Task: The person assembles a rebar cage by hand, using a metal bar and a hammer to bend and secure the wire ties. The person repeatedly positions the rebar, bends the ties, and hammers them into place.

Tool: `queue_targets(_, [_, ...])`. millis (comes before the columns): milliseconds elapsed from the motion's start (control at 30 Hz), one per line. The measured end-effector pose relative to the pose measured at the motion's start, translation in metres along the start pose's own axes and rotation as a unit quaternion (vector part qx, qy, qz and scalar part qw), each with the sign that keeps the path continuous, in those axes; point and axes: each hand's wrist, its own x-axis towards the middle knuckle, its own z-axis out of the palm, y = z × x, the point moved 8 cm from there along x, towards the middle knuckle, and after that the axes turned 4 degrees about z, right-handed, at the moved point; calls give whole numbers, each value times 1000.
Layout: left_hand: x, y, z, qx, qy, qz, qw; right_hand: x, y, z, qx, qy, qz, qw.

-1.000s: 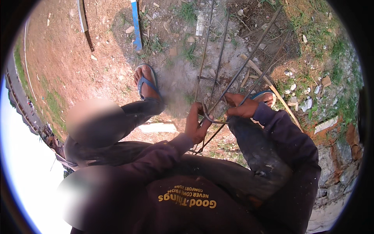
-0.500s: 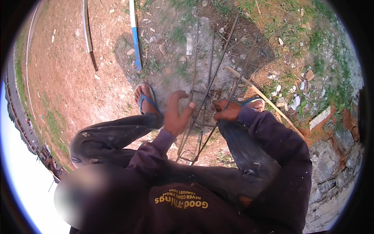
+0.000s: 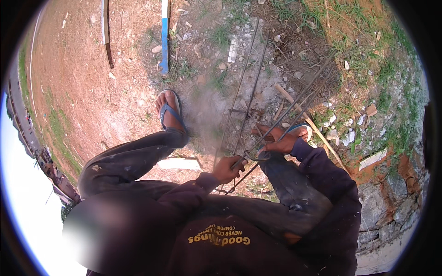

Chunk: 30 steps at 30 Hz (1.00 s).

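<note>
A narrow cage of thin steel bars (image 3: 252, 85) lies between my legs, with a bent wire stirrup (image 3: 238, 111) across its bars. My left hand (image 3: 225, 170) is closed round the lower end of a steel bar (image 3: 301, 95), which slants away to the upper right. Beside my right knee, my right hand (image 3: 280, 140) has its fingers spread and thumb apart. The slanted bar passes across this hand; a firm grip does not show. Near the thumb, a corner of the cage sits by the knee.
A wooden stick (image 3: 317, 131) lies slantwise beside my right foot. A blue and white strip (image 3: 165, 46) and a dark-ended strip (image 3: 106, 30) lie beyond my left foot. A white board (image 3: 179, 163) is under my left leg. At right stands a rough stone edge (image 3: 375, 211).
My left hand has dropped lower and gone from open to closed on the bar. That bar has swung to the right. My right hand's fingers have spread, and it has moved slightly right.
</note>
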Motion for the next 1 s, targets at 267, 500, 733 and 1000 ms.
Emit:
queue_targets(267, [8,18,35,120,116,123,978,-14,7,-12,117,-78,117,983])
queue_targets(500, [16,28,56,160,117,105,975,-19,21,-30,59,-54,137,987])
queue_targets(733, [27,31,69,185,131,109,968,-23,28,-41,133,-39,157,978])
queue_targets(1000, [-29,32,-45,257,277,95,921,11,-27,5,-89,94,36,991])
